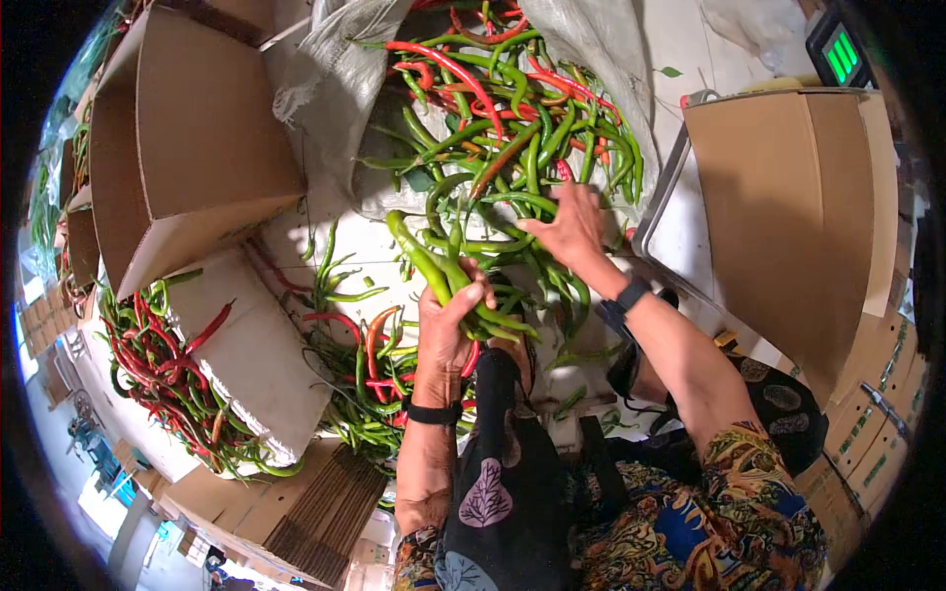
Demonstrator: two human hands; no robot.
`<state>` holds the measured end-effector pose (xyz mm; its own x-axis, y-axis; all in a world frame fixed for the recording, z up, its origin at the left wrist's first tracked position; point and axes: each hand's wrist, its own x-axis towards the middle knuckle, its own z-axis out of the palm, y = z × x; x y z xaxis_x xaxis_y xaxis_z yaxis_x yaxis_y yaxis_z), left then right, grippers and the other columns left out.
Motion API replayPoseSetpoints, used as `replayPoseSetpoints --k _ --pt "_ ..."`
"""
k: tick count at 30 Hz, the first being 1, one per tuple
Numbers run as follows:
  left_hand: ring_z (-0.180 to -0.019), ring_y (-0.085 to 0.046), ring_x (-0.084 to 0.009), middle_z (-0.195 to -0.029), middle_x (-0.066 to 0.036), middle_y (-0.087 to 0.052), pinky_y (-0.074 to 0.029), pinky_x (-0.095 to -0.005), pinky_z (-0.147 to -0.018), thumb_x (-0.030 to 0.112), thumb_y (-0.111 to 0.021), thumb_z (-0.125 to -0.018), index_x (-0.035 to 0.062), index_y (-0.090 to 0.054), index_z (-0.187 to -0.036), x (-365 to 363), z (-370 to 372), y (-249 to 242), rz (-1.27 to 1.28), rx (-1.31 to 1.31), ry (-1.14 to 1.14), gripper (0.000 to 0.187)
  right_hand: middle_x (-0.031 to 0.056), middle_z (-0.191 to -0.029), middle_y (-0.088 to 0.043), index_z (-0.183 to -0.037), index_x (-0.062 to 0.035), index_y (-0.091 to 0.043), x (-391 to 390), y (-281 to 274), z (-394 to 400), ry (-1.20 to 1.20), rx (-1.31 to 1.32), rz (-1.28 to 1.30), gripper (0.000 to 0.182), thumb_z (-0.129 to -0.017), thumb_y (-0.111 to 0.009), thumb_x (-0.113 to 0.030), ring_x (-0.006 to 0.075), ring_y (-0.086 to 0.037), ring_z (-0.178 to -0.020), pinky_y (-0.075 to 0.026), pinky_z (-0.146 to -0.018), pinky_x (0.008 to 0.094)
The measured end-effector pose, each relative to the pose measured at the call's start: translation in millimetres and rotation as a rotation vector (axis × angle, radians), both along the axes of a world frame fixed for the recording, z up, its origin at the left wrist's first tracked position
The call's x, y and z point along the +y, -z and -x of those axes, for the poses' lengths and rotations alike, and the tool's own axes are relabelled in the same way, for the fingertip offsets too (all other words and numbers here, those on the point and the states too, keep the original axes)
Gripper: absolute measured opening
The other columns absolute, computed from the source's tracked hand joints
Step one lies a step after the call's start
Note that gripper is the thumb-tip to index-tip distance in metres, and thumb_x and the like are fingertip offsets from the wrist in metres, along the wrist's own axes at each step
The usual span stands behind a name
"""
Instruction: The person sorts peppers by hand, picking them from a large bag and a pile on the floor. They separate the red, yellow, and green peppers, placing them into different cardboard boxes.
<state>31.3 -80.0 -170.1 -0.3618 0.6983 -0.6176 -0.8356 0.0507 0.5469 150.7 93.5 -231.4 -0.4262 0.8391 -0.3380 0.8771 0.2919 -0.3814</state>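
The bunch of green chillies (448,281) lies slantwise in the left hand (445,330), its long axis running from upper left to lower right, fingers pressed together around it. The right hand (570,229), fingers spread, rests on the chilli heap (503,118) spilling from a white sack (325,89). Cardboard boxes (187,148) stand around on the pale floor (365,246).

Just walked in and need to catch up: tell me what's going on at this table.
A person is sorting long chili peppers. The left hand holds a bunch of green chilies in its grip, while the right hand reaches into the pile of red and green chilies spilling from a sack. Open cardboard boxes stand on both sides.
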Motion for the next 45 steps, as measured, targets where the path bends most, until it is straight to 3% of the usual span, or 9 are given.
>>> replayPoseSetpoints --k 3,6,12,19,24,31,35,39,45 --pt "-0.087 -0.061 -0.0190 -0.100 -0.010 -0.060 -0.054 -0.0302 -0.070 0.005 -0.065 -0.083 0.0007 -0.053 -0.110 13 -7 7 0.054 -0.093 -0.095 0.030 0.0238 -0.112 -0.059 -0.109 0.0011 -0.056 17 12 13 0.043 -0.157 0.568 0.063 -0.068 -0.072 -0.043 0.0344 -0.057 -0.108 -0.043 -0.095 0.0417" --pt "-0.096 -0.062 -0.0221 -0.104 -0.011 -0.062 -0.055 -0.0283 -0.072 -0.001 -0.062 -0.084 0.0007 -0.054 -0.108 19 -8 17 0.036 -0.121 -0.140 0.025 0.0227 -0.105 -0.064 -0.121 0.0050 -0.052 24 4 7 -0.035 -0.065 0.709 0.067 -0.070 -0.069 -0.035 0.0328 -0.062 -0.100 -0.044 -0.095 0.0403" --pt "-0.092 -0.062 -0.0214 -0.103 -0.012 -0.061 -0.055 -0.0301 -0.074 0.001 -0.061 -0.085 0.0021 -0.052 -0.111 15 -4 -1 -0.082 -0.197 -0.159 0.027 0.0128 -0.097 -0.067 -0.127 0.0062 -0.051 41 -58 -50 0.193 0.703 1.277 0.049 -0.083 -0.066 -0.009 0.0187 -0.065 -0.086 -0.049 -0.083 0.0289" --pt "-0.092 -0.061 -0.0215 -0.103 -0.012 -0.060 -0.054 -0.0312 -0.075 0.003 -0.064 -0.083 0.0025 -0.051 -0.112 30 7 -54 -0.190 -0.095 -0.138 0.032 0.0030 -0.090 -0.061 -0.116 0.0014 -0.057 41 -135 -59 0.333 1.002 1.277 0.037 -0.084 -0.067 -0.014 0.0098 -0.057 -0.080 -0.047 -0.075 0.0230" --pt "-0.102 -0.061 -0.0221 -0.108 -0.012 -0.061 -0.053 -0.0294 -0.075 0.009 -0.069 -0.083 0.0005 -0.051 -0.114 51 7 -101 -0.139 0.084 0.066 0.037 0.0030 -0.098 -0.061 -0.123 0.0013 -0.054 34 -176 -55 0.158 1.011 1.148 0.044 -0.084 -0.068 -0.015 0.0086 -0.057 -0.085 -0.046 -0.079 0.0228" --pt "-0.077 -0.061 -0.0124 -0.093 -0.005 -0.065 -0.051 -0.0274 -0.072 0.007 -0.074 -0.079 -0.0005 -0.057 -0.109 82 -17 -151 -0.136 0.262 0.108 0.035 0.0063 -0.110 -0.060 -0.131 0.0001 -0.045 12 -200 -33 -0.021 1.034 0.941 0.055 -0.085 -0.069 -0.018 0.0120 -0.057 -0.098 -0.045 -0.089 0.0264" --pt "-0.079 -0.062 -0.0134 -0.093 -0.005 -0.065 -0.051 -0.0274 -0.074 0.006 -0.074 -0.078 -0.0009 -0.058 -0.109 74 -12 -155 -0.121 0.403 0.206 0.035 0.0045 -0.106 -0.060 -0.133 -0.0029 -0.044 17 -190 -52 0.185 1.064 1.394 0.054 -0.087 -0.068 -0.016 0.0127 -0.060 -0.086 -0.049 -0.079 0.0266" --pt "-0.080 -0.062 -0.0140 -0.095 -0.006 -0.064 -0.049 -0.0253 -0.072 0.005 -0.072 -0.078 -0.0021 -0.058 -0.110 68 -2 -144 -0.096 0.395 0.251 0.035 0.0029 -0.102 -0.061 -0.132 -0.0037 -0.045 19 -183 -61 0.087 1.030 1.373 0.053 -0.086 -0.068 -0.015 0.0099 -0.059 -0.080 -0.049 -0.072 0.0251" --pt "-0.081 -0.063 -0.0164 -0.093 -0.007 -0.064 -0.054 -0.0287 -0.072 0.007 -0.068 -0.081 0.0001 -0.059 -0.110 83 -12 -128 -0.084 0.302 0.237 0.032 0.0041 -0.110 -0.060 -0.131 -0.0018 -0.047 3 -181 -60 0.020 1.013 1.200 0.051 -0.085 -0.065 -0.011 0.0116 -0.057 -0.091 -0.048 -0.082 0.0270"
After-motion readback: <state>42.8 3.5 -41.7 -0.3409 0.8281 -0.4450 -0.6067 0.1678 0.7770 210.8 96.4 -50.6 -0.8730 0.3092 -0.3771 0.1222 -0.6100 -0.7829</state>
